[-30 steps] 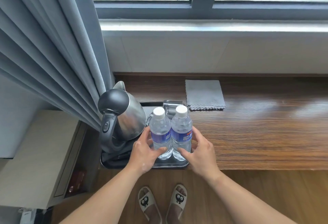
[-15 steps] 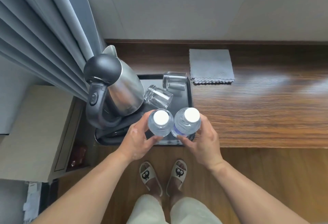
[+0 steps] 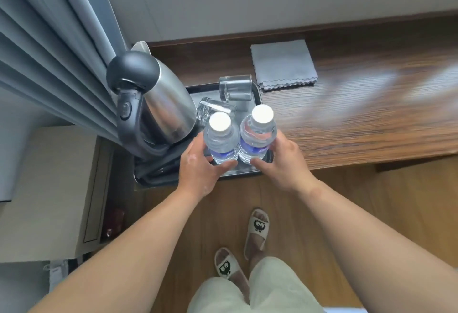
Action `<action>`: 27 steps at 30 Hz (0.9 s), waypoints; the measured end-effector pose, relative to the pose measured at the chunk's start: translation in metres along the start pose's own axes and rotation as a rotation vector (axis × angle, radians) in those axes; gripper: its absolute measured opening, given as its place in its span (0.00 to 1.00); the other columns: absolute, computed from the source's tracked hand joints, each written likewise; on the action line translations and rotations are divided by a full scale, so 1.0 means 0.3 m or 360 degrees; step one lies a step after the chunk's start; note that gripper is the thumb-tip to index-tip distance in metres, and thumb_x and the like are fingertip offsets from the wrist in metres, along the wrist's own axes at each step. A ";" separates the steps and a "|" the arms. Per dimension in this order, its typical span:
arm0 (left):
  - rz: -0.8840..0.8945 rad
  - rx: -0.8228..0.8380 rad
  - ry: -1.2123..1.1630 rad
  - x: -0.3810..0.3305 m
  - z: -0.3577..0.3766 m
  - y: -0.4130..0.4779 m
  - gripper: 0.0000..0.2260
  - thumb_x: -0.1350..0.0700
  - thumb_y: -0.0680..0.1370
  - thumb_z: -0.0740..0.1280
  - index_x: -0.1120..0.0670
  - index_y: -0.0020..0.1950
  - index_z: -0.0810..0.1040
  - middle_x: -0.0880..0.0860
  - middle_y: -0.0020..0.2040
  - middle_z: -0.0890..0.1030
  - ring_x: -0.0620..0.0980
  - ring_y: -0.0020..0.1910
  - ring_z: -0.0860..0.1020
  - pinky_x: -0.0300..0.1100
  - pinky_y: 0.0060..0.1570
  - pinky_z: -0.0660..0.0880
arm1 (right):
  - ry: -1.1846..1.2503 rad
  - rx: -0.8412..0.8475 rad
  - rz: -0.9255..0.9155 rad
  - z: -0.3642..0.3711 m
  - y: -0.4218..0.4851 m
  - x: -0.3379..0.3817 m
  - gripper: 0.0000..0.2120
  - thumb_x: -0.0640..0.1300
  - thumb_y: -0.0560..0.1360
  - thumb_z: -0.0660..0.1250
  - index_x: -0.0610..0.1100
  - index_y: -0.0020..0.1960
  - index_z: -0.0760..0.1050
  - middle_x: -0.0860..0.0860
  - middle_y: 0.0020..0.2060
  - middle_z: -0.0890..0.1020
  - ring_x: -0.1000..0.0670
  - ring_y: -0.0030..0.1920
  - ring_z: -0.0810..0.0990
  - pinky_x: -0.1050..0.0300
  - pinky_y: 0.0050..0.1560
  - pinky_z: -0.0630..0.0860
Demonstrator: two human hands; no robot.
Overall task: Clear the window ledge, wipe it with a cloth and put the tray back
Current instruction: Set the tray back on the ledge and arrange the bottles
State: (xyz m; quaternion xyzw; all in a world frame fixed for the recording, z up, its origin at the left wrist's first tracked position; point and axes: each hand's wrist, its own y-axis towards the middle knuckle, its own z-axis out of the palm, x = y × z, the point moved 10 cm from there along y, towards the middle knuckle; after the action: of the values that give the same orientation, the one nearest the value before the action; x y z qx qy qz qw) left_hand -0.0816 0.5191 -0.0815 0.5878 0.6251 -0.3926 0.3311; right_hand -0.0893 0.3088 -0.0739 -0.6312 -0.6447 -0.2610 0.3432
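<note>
Water bottles, two of them, are side by side over the near right corner of the black tray [image 3: 259, 94], one in each hand. The left hand [image 3: 198, 167] wraps its fingers and thumb round the left bottle [image 3: 221, 142]. The right hand [image 3: 281, 159] grips the right bottle [image 3: 257, 136] the same way, and this one leans a little to the right. Both bottles are clear plastic with white caps screwed on and blue labels, and both hold clear water up into the shoulder. Their sides touch or nearly touch. Whether their bases rest on the tray or are just off it cannot be told.

The tray sits at the left end of the wooden window ledge [image 3: 371, 126], its near rim at the ledge's front edge. In its left part stands a steel kettle [image 3: 166, 114] on a dark base; its black lid is down, so its contents are hidden. Two clear drinking glasses share the right part. One glass [image 3: 235, 87] is at the far right corner and the other glass [image 3: 214, 110] lies tilted between it and the kettle. Both look empty.

A grey folded cloth [image 3: 283, 64] lies flat on the ledge just beyond the tray's far right corner. A grey curtain [image 3: 62, 52] hangs at the left against the kettle.
</note>
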 end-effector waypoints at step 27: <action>0.0125 0.0132 -0.0203 0.018 -0.008 0.021 0.31 0.52 0.64 0.84 0.48 0.63 0.77 0.43 0.56 0.84 0.45 0.58 0.82 0.48 0.57 0.81 | 0.0057 -0.0158 -0.0066 0.007 0.020 -0.011 0.31 0.51 0.65 0.85 0.54 0.64 0.75 0.71 0.45 0.79 0.68 0.44 0.79 0.68 0.53 0.77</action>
State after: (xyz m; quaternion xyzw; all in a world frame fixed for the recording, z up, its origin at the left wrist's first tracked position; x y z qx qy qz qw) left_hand -0.0755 0.5237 -0.0858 0.5988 0.5626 -0.4414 0.3607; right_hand -0.0838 0.3087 -0.0783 -0.6291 -0.6377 -0.3111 0.3176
